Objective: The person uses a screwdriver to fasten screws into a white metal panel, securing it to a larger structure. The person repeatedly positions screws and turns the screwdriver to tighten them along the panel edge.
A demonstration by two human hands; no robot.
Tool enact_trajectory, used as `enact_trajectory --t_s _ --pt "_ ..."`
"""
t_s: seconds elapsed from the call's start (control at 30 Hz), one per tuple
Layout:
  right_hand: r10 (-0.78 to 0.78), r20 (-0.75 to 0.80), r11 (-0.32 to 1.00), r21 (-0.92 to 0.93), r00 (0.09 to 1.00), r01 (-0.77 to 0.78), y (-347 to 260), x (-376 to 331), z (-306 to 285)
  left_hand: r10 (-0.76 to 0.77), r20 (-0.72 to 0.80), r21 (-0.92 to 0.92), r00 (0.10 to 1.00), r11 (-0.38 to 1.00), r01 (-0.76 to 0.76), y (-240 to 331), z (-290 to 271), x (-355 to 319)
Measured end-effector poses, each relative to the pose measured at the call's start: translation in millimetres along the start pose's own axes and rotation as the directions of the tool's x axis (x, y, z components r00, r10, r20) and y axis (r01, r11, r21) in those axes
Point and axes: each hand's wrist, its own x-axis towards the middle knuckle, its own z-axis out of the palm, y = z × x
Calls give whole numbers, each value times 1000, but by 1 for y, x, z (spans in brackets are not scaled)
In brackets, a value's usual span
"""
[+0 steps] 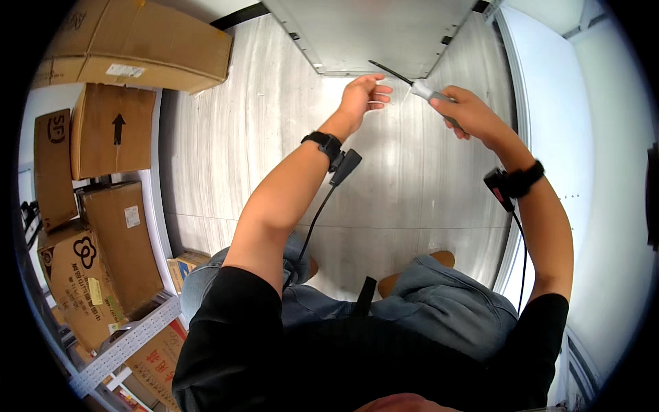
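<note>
My right hand [473, 115] is wrapped round the grey handle of a screwdriver [421, 89]. Its dark shaft points up and to the left, with the tip close to the lower edge of a pale grey metal cabinet or panel [364, 34]. Whether the tip touches that edge I cannot tell. Just left of the screwdriver is my left hand [358, 100], with its fingers loosely bent and apart, holding nothing. Small dark fittings sit along both sides of the panel.
On the left, a metal shelf rack [127, 343] bears several cardboard boxes [113, 130]. One long carton [158, 48] juts out at the upper left. A white wall or panel [549, 123] runs along the right. Pale wood-grain flooring [405, 185] lies below my arms.
</note>
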Motion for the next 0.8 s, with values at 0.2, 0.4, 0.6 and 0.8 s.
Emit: enact_trajectory --t_s 0.2,0.4,0.6,0.8 --pt "139 102 988 53 985 -145 -2 79 59 -119 -32 -378 992 920 98 -25 -45 55" --pt "233 220 791 524 947 -316 38 132 158 -281 -153 -341 947 915 217 -51 -101 86" --pt "260 227 529 780 939 -335 65 158 235 -371 -225 35 901 921 388 -60 -130 112" --pt "264 260 345 874 929 -342 65 171 267 -299 -218 189 929 921 340 -58 -141 121"
